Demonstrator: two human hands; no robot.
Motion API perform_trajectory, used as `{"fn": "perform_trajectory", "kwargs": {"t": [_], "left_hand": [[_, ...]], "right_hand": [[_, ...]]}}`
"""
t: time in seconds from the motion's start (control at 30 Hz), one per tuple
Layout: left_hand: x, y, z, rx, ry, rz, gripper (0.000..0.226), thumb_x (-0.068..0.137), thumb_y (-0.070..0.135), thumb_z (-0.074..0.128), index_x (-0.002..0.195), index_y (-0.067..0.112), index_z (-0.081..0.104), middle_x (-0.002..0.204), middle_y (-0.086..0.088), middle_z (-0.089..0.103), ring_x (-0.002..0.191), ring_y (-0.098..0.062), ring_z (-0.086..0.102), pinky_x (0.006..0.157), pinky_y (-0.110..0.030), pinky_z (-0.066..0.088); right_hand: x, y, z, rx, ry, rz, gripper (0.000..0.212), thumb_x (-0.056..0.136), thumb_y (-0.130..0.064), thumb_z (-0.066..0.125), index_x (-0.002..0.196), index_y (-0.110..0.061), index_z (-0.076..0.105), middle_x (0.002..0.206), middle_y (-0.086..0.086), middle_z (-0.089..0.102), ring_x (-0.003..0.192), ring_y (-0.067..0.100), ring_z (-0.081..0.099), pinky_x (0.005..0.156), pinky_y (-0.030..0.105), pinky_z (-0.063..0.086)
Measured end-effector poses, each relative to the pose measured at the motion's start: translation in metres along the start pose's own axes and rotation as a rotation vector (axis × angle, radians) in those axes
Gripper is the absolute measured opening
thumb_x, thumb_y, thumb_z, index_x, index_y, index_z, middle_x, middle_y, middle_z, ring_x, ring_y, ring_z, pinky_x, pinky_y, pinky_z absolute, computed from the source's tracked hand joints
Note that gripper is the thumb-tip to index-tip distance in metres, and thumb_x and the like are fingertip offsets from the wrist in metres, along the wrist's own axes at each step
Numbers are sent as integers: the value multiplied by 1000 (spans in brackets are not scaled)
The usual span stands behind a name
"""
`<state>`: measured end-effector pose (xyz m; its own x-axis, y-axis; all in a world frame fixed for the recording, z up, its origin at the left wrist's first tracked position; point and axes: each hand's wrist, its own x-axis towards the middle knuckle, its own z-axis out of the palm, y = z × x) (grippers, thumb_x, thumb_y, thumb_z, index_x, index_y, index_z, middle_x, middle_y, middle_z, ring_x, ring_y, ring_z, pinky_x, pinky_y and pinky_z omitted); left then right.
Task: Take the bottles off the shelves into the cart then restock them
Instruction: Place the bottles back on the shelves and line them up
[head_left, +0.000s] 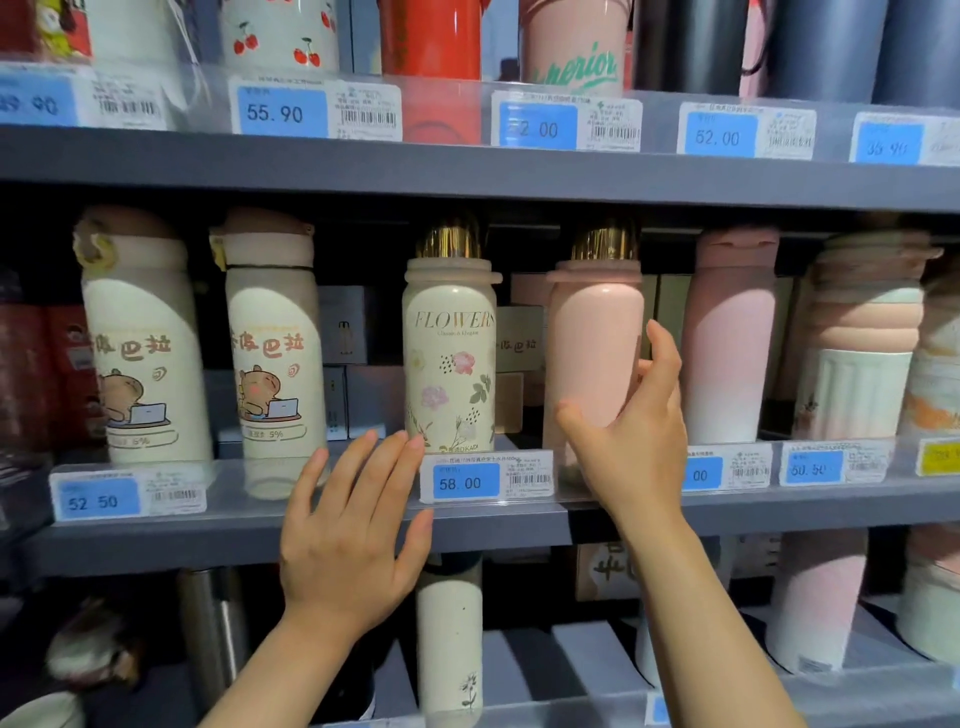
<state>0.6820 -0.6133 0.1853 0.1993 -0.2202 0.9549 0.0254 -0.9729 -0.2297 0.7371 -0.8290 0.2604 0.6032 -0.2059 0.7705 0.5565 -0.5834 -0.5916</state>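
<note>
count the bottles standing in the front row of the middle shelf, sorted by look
Cream cartoon bottles: 2, the left one and its twin
Gold-capped bottles: 2, the floral one and the plain pink one
Pink-to-white bottle: 1
Ribbed peach-and-mint bottle: 1
Total: 6, leaving out one cut off at the right edge

Bright overhead light glares off the gold caps (451, 236); below the shelf (156, 545) lies shadow, edges curved and softly blurred.

The cream bottle (450, 358) reads "FLOWERS"; the price tag (466, 482) beneath it shows 58.00; upper shelf tags (280, 111) show 55.90 and 52.00.
</note>
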Motion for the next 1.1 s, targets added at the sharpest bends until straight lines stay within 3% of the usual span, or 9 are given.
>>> {"fn": "perform_trajectory", "kwargs": {"t": [0.2,0.37,0.5,0.7,0.83,0.9,0.97,1.1], "left_hand": [[-1,0,2,12,17,21,46,98,37,36,135,12,51,128,-8,63,124,-25,48,109,-43,29],[-2,-1,2,17,23,24,45,99,36,36,137,16,50,127,-9,64,122,-26,50,104,-47,33],[-3,-1,3,17,30,19,45,99,36,36,138,18,49,129,-7,64,121,-26,51,103,-48,35],[-3,-1,4,15,22,8,45,99,36,34,137,18,49,129,-6,64,121,-25,51,103,-48,35],[-3,0,5,14,31,12,44,99,35,35,137,18,50,128,-6,64,120,-25,51,103,-48,35],[-3,0,5,6,36,8,44,99,35,35,136,18,50,128,-6,64,120,-25,52,103,-48,35],[-2,0,5,5,36,2,44,98,34,35,136,18,50,127,-6,64,120,-25,52,103,-48,35],[-3,0,4,9,32,1,44,98,34,36,135,18,51,127,-6,65,120,-25,52,103,-48,35]], "right_hand": [[-7,-3,16,-189,180,-46,100,66,-49,81,141,-29,18,128,14,41,114,30,41,95,48,37],[-8,5,17,-156,156,-65,91,75,-56,64,147,-24,18,133,12,46,117,32,46,99,47,32],[-8,5,18,-123,108,-49,81,75,-45,51,144,-26,15,114,9,61,102,29,54,97,41,28],[-6,2,20,-186,148,15,105,65,-62,74,147,-21,21,123,12,52,113,32,48,96,46,32],[-7,4,19,-164,164,-30,94,75,-61,59,149,-21,15,126,12,55,115,31,50,102,45,28],[-8,4,19,-150,159,-49,88,77,-51,53,149,-20,14,111,9,62,105,29,57,105,42,26],[-8,4,19,-121,162,-41,88,75,-49,56,148,-21,15,102,5,63,99,26,58,106,41,26],[-6,4,21,-157,167,5,104,67,-61,73,146,-23,18,120,10,56,109,30,52,102,45,29]]}}
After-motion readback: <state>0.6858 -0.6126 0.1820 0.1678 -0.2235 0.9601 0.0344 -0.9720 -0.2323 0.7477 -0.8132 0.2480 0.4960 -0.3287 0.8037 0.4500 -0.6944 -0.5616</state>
